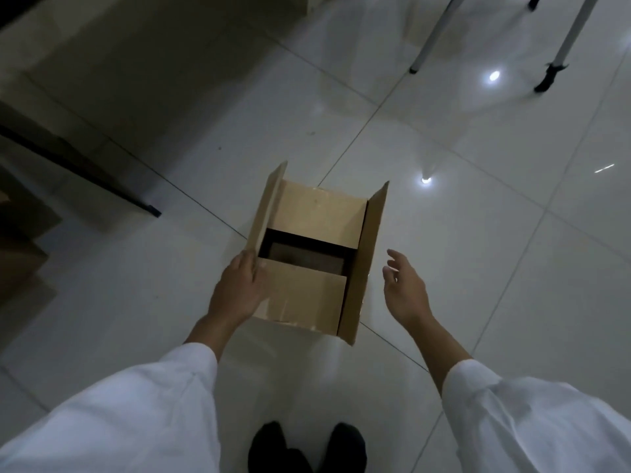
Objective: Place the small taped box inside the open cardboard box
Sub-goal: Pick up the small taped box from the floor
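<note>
My left hand (239,288) grips the cardboard box (321,209) at its near left corner. My right hand (404,285) hovers just beside it, fingers loosely spread, empty

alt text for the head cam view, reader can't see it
A person in white sleeves stands over an open cardboard box on a pale tiled floor, left hand on its near left corner, right hand open beside the right flap, not touching it. Something dark lies inside.
</note>
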